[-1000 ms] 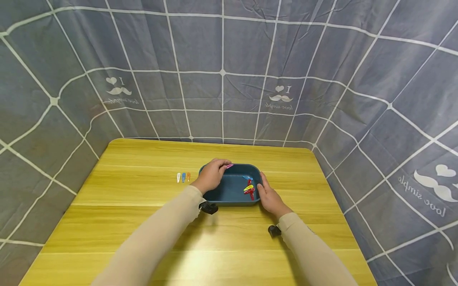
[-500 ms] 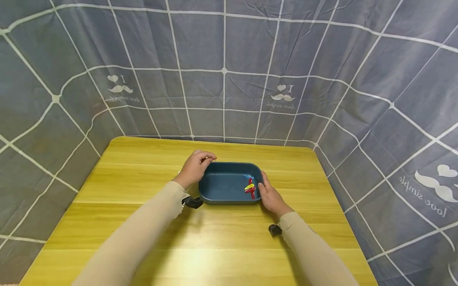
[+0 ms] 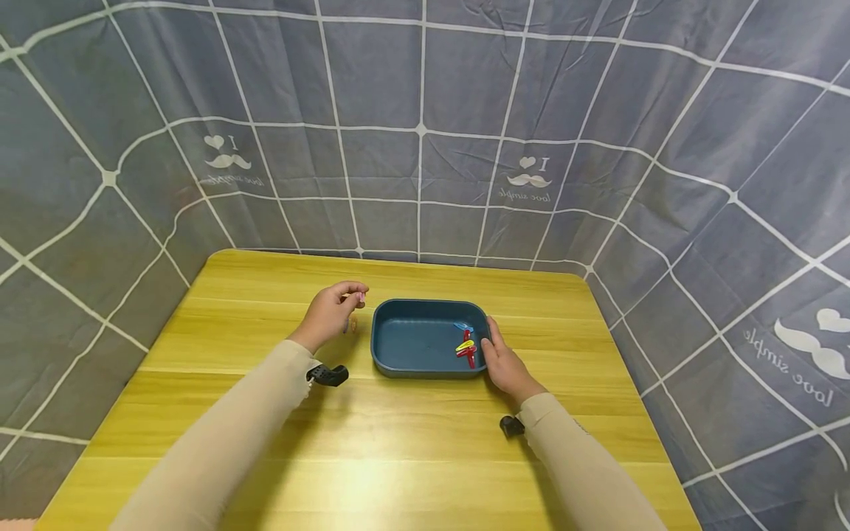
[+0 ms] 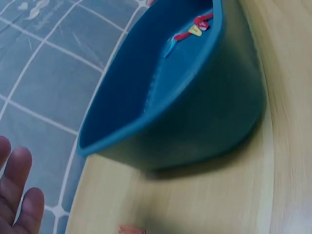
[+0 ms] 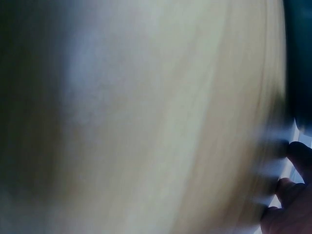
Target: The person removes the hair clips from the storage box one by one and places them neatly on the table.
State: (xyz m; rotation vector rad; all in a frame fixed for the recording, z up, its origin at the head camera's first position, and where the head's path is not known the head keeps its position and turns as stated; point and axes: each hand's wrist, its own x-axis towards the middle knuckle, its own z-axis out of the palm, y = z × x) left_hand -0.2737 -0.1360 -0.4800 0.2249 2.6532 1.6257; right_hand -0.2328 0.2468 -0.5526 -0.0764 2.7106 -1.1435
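Pink hair clip [image 3: 361,297], pinched in the left hand [image 3: 330,313] just left of the blue tray [image 3: 415,350] whose end the right hand [image 3: 506,369] grips, should handle as light, stiff and slightly slippery, best held by its flat sides.

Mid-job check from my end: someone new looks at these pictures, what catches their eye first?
Probably the dark blue tray standing out against the yellow table, with bright red, yellow and blue clips bunched at its right end. Next, the left hand, left of the tray, pinching a small pink clip. Then the right hand, holding the tray's right end.
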